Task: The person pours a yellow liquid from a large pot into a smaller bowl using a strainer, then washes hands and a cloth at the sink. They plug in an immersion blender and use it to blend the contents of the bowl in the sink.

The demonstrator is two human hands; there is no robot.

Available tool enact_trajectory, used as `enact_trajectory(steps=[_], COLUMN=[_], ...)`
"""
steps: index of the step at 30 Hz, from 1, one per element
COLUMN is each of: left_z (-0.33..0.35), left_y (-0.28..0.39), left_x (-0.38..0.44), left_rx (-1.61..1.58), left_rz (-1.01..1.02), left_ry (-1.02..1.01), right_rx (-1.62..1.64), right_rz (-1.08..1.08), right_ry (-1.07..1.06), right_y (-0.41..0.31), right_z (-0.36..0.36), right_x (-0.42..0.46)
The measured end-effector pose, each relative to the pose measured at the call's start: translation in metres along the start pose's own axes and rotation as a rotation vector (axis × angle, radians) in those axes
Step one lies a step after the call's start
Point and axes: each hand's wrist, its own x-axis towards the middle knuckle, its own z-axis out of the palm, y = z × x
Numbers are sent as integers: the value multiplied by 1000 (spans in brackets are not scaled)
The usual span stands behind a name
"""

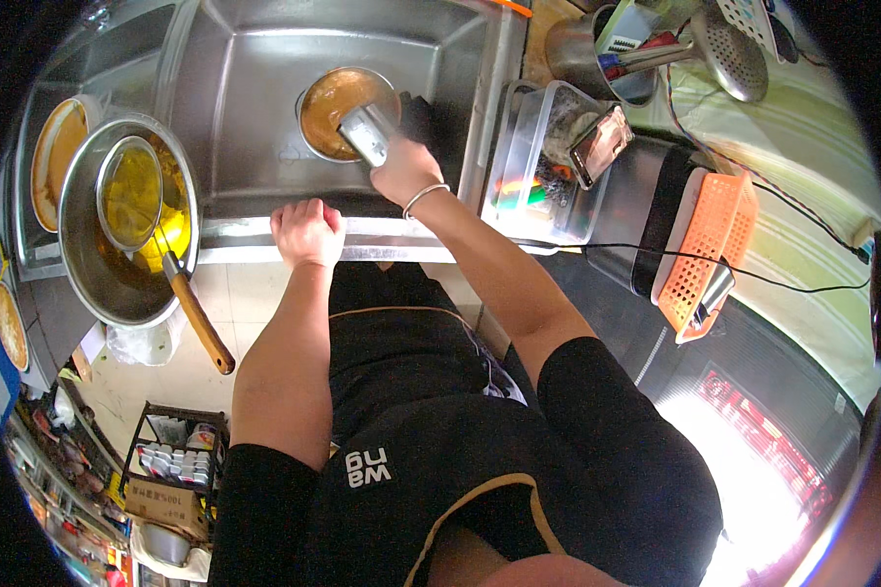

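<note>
My right hand [409, 172], with a bracelet at the wrist, grips a shiny metal scoop or cup [367, 133]. Its far end is over a round metal bowl [300, 117] of brown liquid, which sits in a rectangular stainless steel sink [264, 125]. Whether the metal piece touches the liquid I cannot tell. My left hand [309, 233] rests closed on the sink's front edge, with nothing visible in it. To its left stands a large metal bowl [81, 271] of yellow liquid. A wooden-handled strainer [128, 192] lies in this bowl, its handle sticking out over the front rim.
At the far left is a dish with brown contents [59, 165]. Right of the sink stand a clear plastic container [550, 154] with a phone [602, 147] on it, a metal utensil pot [576, 55], a perforated ladle [727, 59] and an orange basket [705, 249]. A black cable crosses there.
</note>
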Motion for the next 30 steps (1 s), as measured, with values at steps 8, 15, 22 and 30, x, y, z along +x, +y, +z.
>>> enact_trajectory(steps=[8,15,22,30], left_z=[3,2,4,2], left_y=[-2,-1,-1,-2], left_x=[-1,-1,0,0], left_rx=[19,42,6,65], left_rz=[7,7,16,15], left_ry=[-4,1,54,-13], right_rx=[47,40,-26,29], right_rz=[-125,-31,17,-68], right_ry=[67,157,58,8], right_y=[-36,-41,-19,-22], right_z=[15,-8,-9,11], right_x=[16,45,18,-8])
